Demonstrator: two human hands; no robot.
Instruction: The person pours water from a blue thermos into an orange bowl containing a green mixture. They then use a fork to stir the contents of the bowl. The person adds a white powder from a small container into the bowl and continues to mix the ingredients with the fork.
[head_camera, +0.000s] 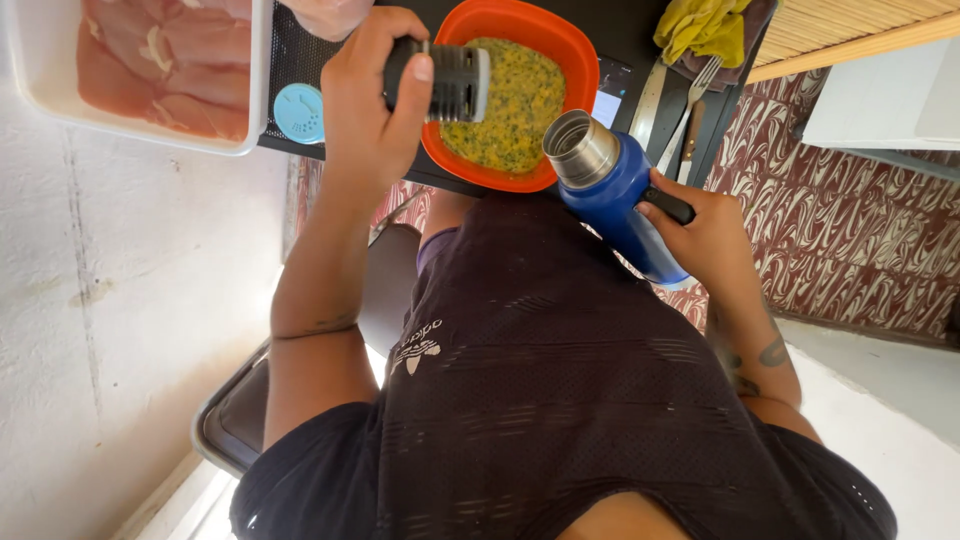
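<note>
Two hands work at the dark tabletop's (625, 35) near edge. The orange bowl (575, 50) of yellow mixture sits there. The right hand (705, 235) is clamped on an open blue flask (620, 195) beside the bowl; tilt it slowly. The left hand (370, 105) grips its black cap (450, 82) over the rim.

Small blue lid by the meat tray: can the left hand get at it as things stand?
Probably not yet. The small blue lid lies uncovered right beside the left hand, but that hand is wrapped around a black ribbed cap over the orange bowl.
</note>
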